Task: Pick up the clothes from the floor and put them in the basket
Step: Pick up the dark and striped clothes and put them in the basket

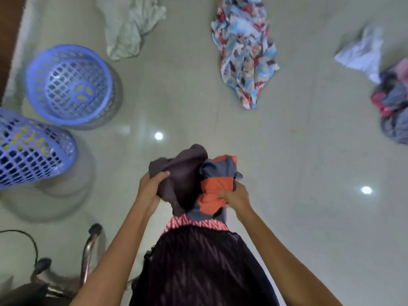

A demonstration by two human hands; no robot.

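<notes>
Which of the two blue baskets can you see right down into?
The farther basket, near the pale cloth: its open mouth faces the camera and its floor shows. The nearer basket at the left edge shows only its side.

blue lattice basket (68, 85), floral garment (245, 54) (red, blue).

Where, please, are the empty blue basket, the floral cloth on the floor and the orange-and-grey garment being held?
empty blue basket (33, 83): head view, on its left rim.
floral cloth (245, 54): head view, middle of the crumpled fabric.
orange-and-grey garment (212, 184): head view, on its orange panel.
</notes>
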